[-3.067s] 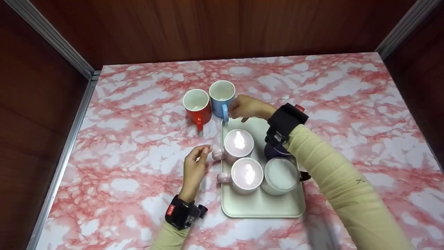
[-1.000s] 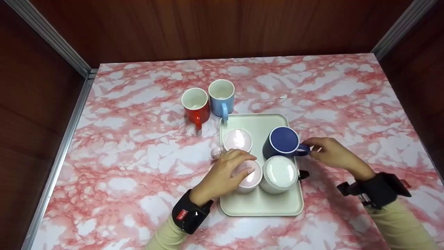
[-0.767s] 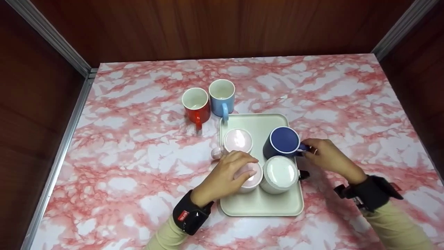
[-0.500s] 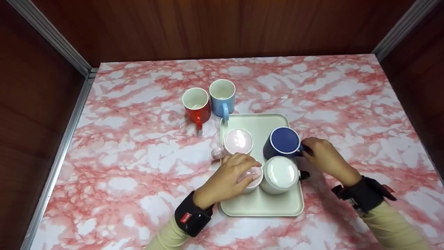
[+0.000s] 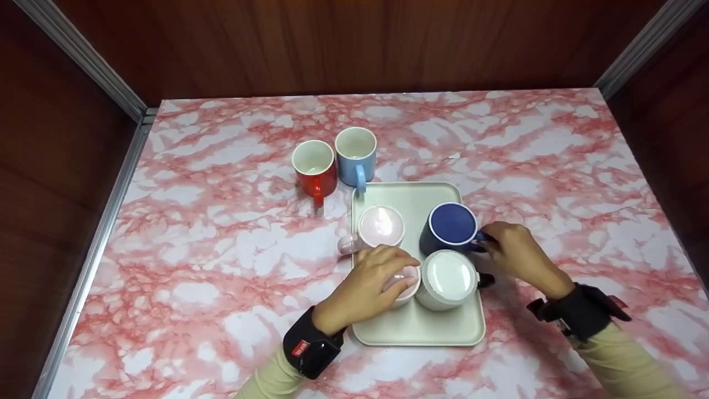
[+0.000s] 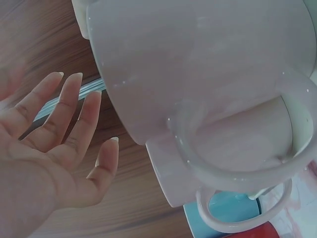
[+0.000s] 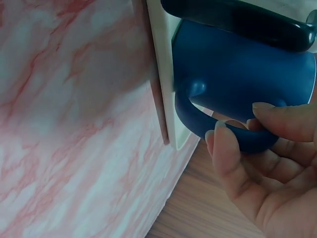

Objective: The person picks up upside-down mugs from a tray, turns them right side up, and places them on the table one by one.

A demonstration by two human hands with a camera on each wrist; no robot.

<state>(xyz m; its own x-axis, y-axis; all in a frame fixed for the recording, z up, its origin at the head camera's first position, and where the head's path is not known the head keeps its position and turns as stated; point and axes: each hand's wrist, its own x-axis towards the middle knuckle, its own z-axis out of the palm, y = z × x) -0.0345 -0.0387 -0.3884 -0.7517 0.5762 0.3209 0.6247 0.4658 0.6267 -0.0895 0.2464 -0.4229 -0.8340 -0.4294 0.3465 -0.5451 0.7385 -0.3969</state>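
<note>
Left hand (image 5: 363, 285), head view, is held above the nearer pink mug (image 5: 407, 271) on the tray (image 5: 415, 333). Left wrist: fingers (image 6: 84, 124) seen parted, just beside mug. Right wrist: blue mug (image 7: 233, 74) is pinched at its handle (image 7: 200, 122) by right hand (image 7: 280, 196).

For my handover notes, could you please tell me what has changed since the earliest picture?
The right hand went from beside the light blue mug toward the person and rightward, and now grips the dark blue mug by its handle. The left hand moved right, from left of the tray to over the near pink mug. The light blue mug, red mug and tray stayed put.
</note>
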